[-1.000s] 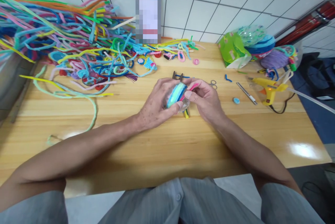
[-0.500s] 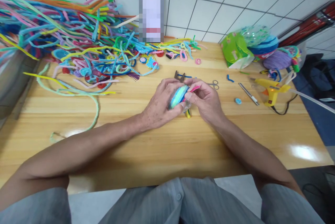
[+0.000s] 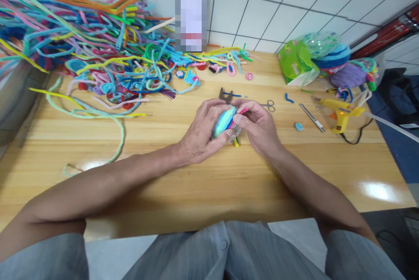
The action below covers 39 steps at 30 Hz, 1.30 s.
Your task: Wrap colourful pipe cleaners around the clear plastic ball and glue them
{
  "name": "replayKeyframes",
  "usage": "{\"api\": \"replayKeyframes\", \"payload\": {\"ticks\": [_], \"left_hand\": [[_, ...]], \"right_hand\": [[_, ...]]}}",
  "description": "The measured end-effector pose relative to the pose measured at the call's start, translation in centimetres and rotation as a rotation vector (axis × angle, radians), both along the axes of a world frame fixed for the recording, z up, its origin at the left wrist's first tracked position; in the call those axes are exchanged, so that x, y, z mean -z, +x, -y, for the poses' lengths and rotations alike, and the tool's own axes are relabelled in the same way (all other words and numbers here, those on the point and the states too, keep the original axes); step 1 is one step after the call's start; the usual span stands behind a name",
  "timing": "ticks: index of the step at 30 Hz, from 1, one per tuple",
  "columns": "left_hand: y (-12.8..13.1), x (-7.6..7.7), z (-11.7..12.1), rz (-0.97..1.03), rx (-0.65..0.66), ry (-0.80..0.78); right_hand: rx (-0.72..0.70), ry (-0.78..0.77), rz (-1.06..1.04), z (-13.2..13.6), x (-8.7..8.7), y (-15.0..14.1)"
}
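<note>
My left hand [image 3: 198, 134] is closed around a rounded piece wrapped in blue and light green pipe cleaners [image 3: 224, 123]. Clear plastic [image 3: 235, 132] shows at its lower right, beside my left thumb. Thumb and fingers of my right hand [image 3: 263, 129] pinch a pink pipe cleaner [image 3: 243, 110] against the right side of the wrapped piece. My fingers cover much of that side. Just beyond the hands lie dark-jawed pliers [image 3: 225, 96], whose yellow handle end [image 3: 236, 142] shows below. Small scissors [image 3: 270, 105] rest behind my right hand.
A large heap of pipe cleaners [image 3: 98, 44] fills the back left. A phone-like screen [image 3: 191, 14], blurred, leans on the tiled wall. To the right are a blue bottle cap [image 3: 298, 126], a utility knife [image 3: 312, 117], a yellow glue gun [image 3: 342, 112] and a green tissue pack [image 3: 296, 62].
My right fingers have shifted slightly on the pink pipe cleaner, and less of its end sticks out. A bit more clear plastic shows. The view has moved slightly.
</note>
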<state>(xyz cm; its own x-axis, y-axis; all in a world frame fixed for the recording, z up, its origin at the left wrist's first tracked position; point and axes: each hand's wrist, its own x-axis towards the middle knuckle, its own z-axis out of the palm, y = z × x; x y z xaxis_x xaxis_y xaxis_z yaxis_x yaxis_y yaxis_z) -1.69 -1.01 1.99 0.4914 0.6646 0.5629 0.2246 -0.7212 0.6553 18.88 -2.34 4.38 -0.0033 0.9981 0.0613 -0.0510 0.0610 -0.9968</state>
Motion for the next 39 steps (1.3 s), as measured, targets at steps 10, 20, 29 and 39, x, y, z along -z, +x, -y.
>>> {"api": "replayKeyframes", "payload": {"ticks": [10, 20, 29, 39], "left_hand": [[-0.5, -2.3, -1.8, 0.028, 0.168, -0.284], [0.0, -0.2, -1.1, 0.071, 0.043, -0.053], [0.3, 0.3, -0.6, 0.074, -0.019, 0.01], [0.3, 0.2, -0.3, 0.072, -0.05, 0.039]], "right_hand": [[-0.007, 0.024, 0.012, -0.1, 0.1, 0.1], [-0.053, 0.151, 0.121, -0.2, -0.1, 0.3], [-0.029, 0.102, 0.081, -0.2, 0.2, 0.7], [-0.025, 0.052, 0.051, -0.1, 0.1, 0.4]]}}
